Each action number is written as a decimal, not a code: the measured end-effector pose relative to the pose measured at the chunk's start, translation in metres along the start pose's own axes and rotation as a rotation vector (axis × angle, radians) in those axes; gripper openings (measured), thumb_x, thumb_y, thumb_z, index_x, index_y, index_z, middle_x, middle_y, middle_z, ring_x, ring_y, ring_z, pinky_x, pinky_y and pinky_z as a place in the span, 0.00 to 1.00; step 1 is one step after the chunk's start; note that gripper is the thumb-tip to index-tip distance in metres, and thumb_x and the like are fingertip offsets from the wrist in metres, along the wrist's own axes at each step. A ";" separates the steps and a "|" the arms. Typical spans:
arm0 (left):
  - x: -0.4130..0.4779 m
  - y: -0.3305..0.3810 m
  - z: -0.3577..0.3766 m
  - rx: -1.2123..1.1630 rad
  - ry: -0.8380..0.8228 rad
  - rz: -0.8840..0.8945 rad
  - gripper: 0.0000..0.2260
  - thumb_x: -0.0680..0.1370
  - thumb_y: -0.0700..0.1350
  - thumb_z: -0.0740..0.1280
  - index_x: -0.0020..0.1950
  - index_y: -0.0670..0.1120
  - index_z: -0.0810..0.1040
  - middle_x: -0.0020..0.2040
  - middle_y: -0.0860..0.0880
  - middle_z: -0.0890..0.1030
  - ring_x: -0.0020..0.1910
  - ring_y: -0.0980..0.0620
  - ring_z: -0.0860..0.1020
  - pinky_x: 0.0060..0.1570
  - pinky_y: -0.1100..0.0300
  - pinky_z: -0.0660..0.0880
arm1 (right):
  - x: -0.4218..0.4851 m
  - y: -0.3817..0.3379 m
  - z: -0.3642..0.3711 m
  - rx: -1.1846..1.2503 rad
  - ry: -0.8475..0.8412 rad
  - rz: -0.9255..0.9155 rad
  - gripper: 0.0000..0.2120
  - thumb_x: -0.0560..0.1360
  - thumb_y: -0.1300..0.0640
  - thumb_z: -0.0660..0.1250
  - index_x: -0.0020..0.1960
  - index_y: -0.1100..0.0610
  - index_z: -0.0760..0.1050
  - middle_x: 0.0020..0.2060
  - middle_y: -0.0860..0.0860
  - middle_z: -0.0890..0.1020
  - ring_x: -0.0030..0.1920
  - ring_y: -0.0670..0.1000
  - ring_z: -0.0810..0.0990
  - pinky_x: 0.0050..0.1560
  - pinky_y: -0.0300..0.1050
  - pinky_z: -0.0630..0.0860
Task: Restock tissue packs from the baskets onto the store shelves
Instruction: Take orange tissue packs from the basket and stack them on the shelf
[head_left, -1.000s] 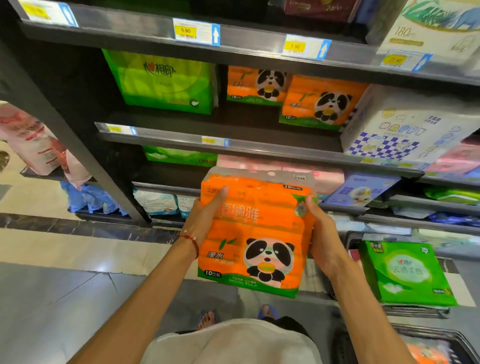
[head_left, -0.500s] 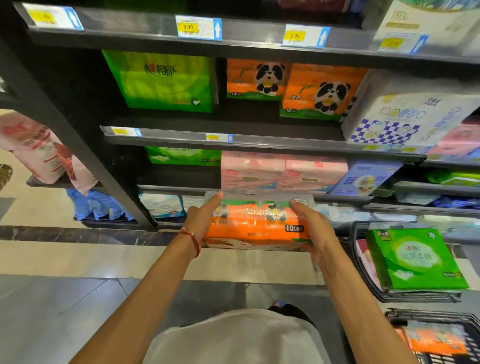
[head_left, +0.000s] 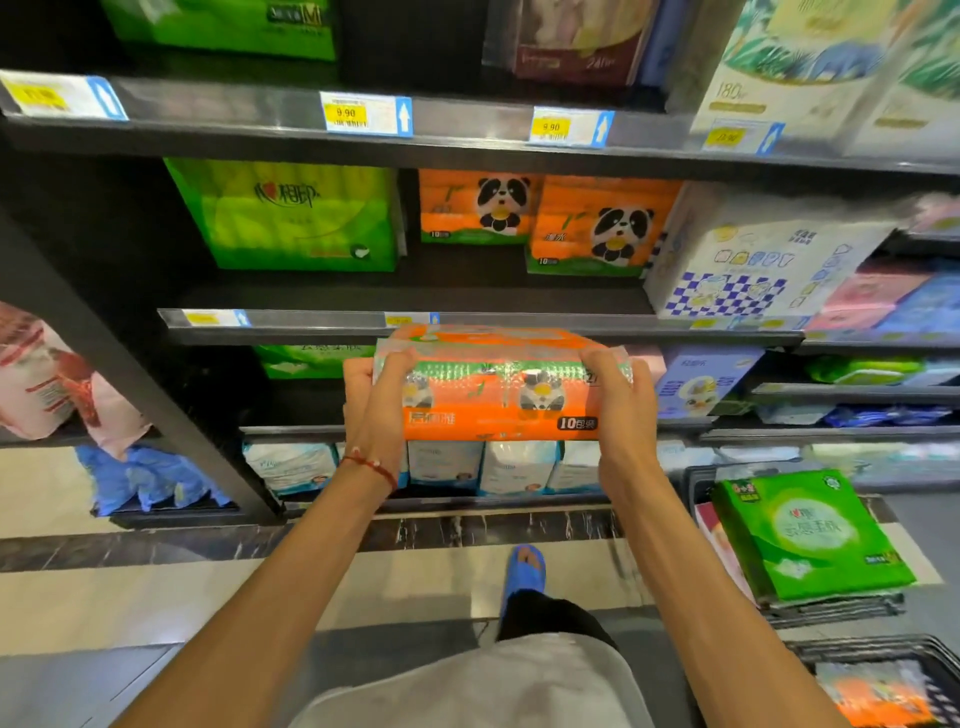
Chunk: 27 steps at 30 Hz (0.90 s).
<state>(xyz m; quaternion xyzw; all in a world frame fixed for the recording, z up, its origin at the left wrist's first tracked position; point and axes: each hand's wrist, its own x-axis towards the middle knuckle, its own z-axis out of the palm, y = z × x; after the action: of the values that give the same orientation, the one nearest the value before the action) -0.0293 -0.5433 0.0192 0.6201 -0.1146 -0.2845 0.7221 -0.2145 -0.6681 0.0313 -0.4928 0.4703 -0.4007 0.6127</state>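
Note:
An orange panda tissue pack (head_left: 498, 384) is held flat between both hands, just below the front lip of the middle shelf (head_left: 311, 322). My left hand (head_left: 376, 405) grips its left end, fingers curled over the top edge. My right hand (head_left: 621, 402) grips its right end the same way. Two matching orange panda packs (head_left: 597, 223) stand on the middle shelf above, between a large green pack (head_left: 291, 218) and a white checked pack (head_left: 748, 260).
A dark basket (head_left: 701, 483) at the lower right holds a green tissue pack (head_left: 805, 535); a second basket (head_left: 883, 686) below it holds an orange pack. Lower shelves carry pink, purple and white packs. A black upright post (head_left: 130, 374) stands on the left. My blue sandal (head_left: 527, 569) is on the tiled floor.
The pack has been tipped from upright to flat and raised toward the middle shelf. Both hands rose with it, and the view moved closer to the shelves.

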 end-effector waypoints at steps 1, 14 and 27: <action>0.006 0.004 0.003 -0.006 -0.012 0.019 0.10 0.80 0.48 0.69 0.51 0.49 0.69 0.45 0.46 0.80 0.35 0.56 0.83 0.33 0.57 0.79 | 0.004 -0.003 0.005 0.017 0.013 -0.012 0.08 0.81 0.51 0.70 0.58 0.48 0.74 0.51 0.53 0.86 0.40 0.46 0.87 0.34 0.41 0.82; 0.131 0.009 0.039 -0.028 -0.025 0.050 0.17 0.79 0.49 0.70 0.56 0.45 0.64 0.48 0.45 0.78 0.34 0.58 0.83 0.31 0.61 0.79 | 0.127 -0.010 0.066 0.086 -0.041 -0.153 0.13 0.80 0.57 0.72 0.63 0.53 0.77 0.56 0.55 0.85 0.49 0.53 0.89 0.39 0.44 0.84; 0.197 -0.008 0.019 0.011 -0.050 -0.060 0.44 0.61 0.68 0.80 0.67 0.42 0.74 0.59 0.36 0.83 0.60 0.33 0.82 0.61 0.29 0.75 | 0.165 0.022 0.073 -0.079 -0.285 -0.177 0.35 0.70 0.48 0.83 0.73 0.50 0.74 0.63 0.49 0.85 0.62 0.50 0.84 0.66 0.56 0.81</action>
<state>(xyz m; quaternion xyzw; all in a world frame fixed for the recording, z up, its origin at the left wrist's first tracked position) 0.1191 -0.6687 -0.0221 0.6197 -0.1155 -0.3211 0.7068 -0.1041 -0.8045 -0.0146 -0.6079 0.3489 -0.3606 0.6154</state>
